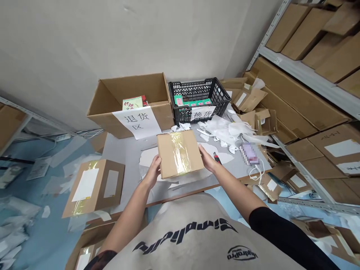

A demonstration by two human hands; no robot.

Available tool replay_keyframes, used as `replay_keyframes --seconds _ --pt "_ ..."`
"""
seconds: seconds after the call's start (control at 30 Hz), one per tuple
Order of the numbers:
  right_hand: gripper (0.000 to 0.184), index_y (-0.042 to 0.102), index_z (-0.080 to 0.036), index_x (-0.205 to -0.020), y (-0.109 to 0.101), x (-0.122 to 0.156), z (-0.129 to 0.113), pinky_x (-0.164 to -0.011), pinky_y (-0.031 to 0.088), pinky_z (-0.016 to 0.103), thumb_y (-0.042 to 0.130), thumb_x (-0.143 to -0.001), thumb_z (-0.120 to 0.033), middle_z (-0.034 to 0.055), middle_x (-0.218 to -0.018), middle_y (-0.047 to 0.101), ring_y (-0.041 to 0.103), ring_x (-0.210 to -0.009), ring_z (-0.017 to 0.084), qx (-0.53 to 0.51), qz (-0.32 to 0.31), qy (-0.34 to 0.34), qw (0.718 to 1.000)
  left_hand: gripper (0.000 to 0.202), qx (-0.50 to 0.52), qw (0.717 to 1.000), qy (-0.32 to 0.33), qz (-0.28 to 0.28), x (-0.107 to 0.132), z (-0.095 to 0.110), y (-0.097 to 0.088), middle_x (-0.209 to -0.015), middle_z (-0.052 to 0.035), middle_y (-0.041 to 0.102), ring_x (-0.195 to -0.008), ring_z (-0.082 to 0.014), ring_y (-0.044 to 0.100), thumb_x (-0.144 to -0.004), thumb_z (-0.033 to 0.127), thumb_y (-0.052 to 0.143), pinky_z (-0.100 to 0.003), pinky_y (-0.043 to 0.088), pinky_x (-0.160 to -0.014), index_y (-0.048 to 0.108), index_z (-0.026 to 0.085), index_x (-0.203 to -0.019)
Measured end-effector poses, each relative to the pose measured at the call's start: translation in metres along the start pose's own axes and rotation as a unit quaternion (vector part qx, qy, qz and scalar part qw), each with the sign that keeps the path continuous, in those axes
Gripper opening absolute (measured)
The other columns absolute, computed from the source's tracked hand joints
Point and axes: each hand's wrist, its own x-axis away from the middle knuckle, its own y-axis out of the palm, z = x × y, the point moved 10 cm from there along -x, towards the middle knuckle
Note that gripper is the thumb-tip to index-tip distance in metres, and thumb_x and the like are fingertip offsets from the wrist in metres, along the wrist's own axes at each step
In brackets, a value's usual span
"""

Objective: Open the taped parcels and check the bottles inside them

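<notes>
A small brown cardboard box (179, 153), sealed with clear yellowish tape down its middle, rests on the grey table (123, 153) in front of me. My left hand (153, 171) grips its left side with the fingers curled round the edge. On the opposite side, my right hand (207, 159) presses against the box, fingers closed on it. Both forearms reach in from below.
Behind stand a large open carton (132, 101) with a paper sign and a black plastic crate (198, 97) with a label. White packing scraps (225, 129), a phone (249, 153) and flattened cartons lie right. Another taped box (94, 185) hangs off the table's left. Shelving with cartons (317, 75) stands right.
</notes>
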Motion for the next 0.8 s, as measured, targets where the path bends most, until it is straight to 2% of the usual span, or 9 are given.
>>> replay_keyframes --seconds 0.13,0.2,0.3,0.37,0.4,0.5,0.57,0.7,0.8 --pt "0.061 0.066 -0.028 -0.103 -0.005 0.006 -0.021 -0.086 0.048 0.038 0.038 -0.083 -0.079 0.0035 -0.105 0.070 0.062 -0.106 0.026 -0.092 -0.012 -0.034 0.995 0.077 -0.026 0.988 0.128 -0.084 0.018 0.040 0.010 -0.145 -0.0073 0.045 -0.135 -0.0323 0.039 -0.064 0.045 0.083 -0.037 0.040 -0.102 0.049 0.030 -0.132" --pt "0.055 0.066 -0.028 -0.098 -0.008 0.008 -0.030 -0.087 0.048 0.038 0.043 -0.083 -0.076 0.0024 -0.107 0.070 0.062 -0.108 0.025 -0.121 0.002 -0.067 0.990 0.067 -0.005 0.985 0.144 -0.091 0.022 0.044 0.009 -0.143 -0.0070 0.046 -0.134 -0.0315 0.041 -0.066 0.049 0.082 -0.036 0.042 -0.099 0.053 0.029 -0.123" --pt "0.042 0.065 -0.031 -0.108 -0.005 0.007 -0.029 -0.093 0.047 0.036 0.063 -0.080 -0.061 0.0009 -0.114 0.069 0.060 -0.114 0.024 -0.094 0.029 -0.094 0.991 0.046 0.017 0.995 0.093 -0.010 0.013 0.023 -0.003 -0.137 -0.0053 0.051 -0.127 -0.0284 0.049 -0.080 0.060 0.064 -0.036 0.047 -0.091 0.053 0.030 -0.114" --pt "0.049 0.062 -0.033 -0.120 0.002 0.002 -0.016 -0.095 0.047 0.037 0.071 -0.076 -0.053 0.0009 -0.120 0.068 0.059 -0.117 0.025 -0.048 0.028 -0.074 0.996 0.047 -0.007 0.998 0.043 0.054 0.006 0.000 -0.006 -0.136 -0.0052 0.053 -0.123 -0.0269 0.052 -0.083 0.059 0.062 -0.036 0.049 -0.089 0.049 0.032 -0.119" --pt "0.052 0.060 -0.033 -0.123 0.004 -0.001 -0.007 -0.096 0.048 0.038 0.071 -0.076 -0.052 0.0010 -0.123 0.067 0.059 -0.117 0.025 -0.028 0.028 -0.059 0.997 0.051 -0.023 0.997 0.027 0.068 0.002 -0.010 -0.002 -0.138 -0.0055 0.052 -0.124 -0.0265 0.052 -0.083 0.057 0.064 -0.036 0.049 -0.090 0.047 0.033 -0.124" --pt "0.049 0.063 -0.030 -0.120 0.004 -0.011 0.019 -0.096 0.050 0.041 0.064 -0.081 -0.058 0.0027 -0.125 0.067 0.061 -0.116 0.027 0.006 0.042 -0.018 0.999 0.063 -0.055 0.997 0.009 0.056 -0.006 -0.030 0.016 -0.144 -0.0076 0.050 -0.127 -0.0269 0.051 -0.083 0.054 0.066 -0.037 0.045 -0.100 0.043 0.031 -0.138" --pt "0.048 0.065 -0.027 -0.116 0.000 -0.016 0.034 -0.095 0.051 0.043 0.060 -0.082 -0.060 0.0048 -0.122 0.069 0.063 -0.114 0.028 0.022 0.050 0.007 0.998 0.069 -0.068 0.996 -0.008 0.061 -0.008 -0.038 0.019 -0.143 -0.0095 0.052 -0.125 -0.0283 0.054 -0.084 0.056 0.063 -0.039 0.044 -0.103 0.040 0.028 -0.143" --pt "0.049 0.066 -0.027 -0.116 -0.007 -0.021 0.045 -0.100 0.049 0.044 0.057 -0.083 -0.061 0.0056 -0.123 0.069 0.063 -0.115 0.028 0.075 0.061 0.006 0.995 0.072 -0.081 0.994 -0.021 0.067 -0.006 -0.045 0.010 -0.143 -0.0088 0.053 -0.125 -0.0301 0.054 -0.084 0.060 0.061 -0.042 0.043 -0.104 0.040 0.028 -0.145" --pt "0.050 0.065 -0.026 -0.118 -0.010 -0.022 0.046 -0.100 0.048 0.043 0.055 -0.084 -0.062 0.0064 -0.123 0.068 0.063 -0.115 0.027 0.100 0.067 -0.002 0.993 0.065 -0.059 0.995 -0.026 0.082 -0.006 -0.054 -0.003 -0.146 -0.0062 0.049 -0.131 -0.0297 0.049 -0.088 0.066 0.048 -0.044 0.043 -0.104 0.044 0.031 -0.143"
